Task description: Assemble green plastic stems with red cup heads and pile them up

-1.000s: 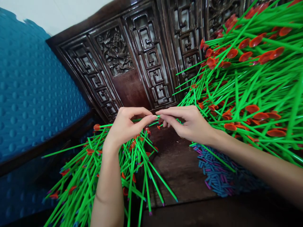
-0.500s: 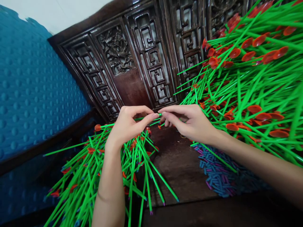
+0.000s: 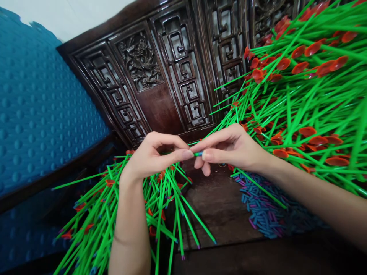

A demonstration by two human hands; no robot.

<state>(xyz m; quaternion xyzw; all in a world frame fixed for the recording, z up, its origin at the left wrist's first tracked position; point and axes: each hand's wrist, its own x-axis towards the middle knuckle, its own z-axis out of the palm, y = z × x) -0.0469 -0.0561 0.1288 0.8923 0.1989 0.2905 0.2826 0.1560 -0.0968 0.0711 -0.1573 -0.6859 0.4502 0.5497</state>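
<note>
"What could go wrong?"

"Our left hand (image 3: 156, 154) pinches a thin, bright-green, plastic-looking stick (image 3: 195, 154) near the clock's centre; our right hand (image 3: 237, 151) pinches its short, blue, tube-like tip (image 3: 200, 154), pointing to three o'clock. If we press crookedly, the tip might slip or the stick bend."

"How does it look to us?"

"Slim, and mostly hidden by our hands."

Green sticks (image 3: 321, 101) look smooth plastic, the carved backrest (image 3: 160, 109) glossy wood.

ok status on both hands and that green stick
Left hand pinching green stick. Right hand pinching blue piece at its end. Nothing seen blocking them.
</note>
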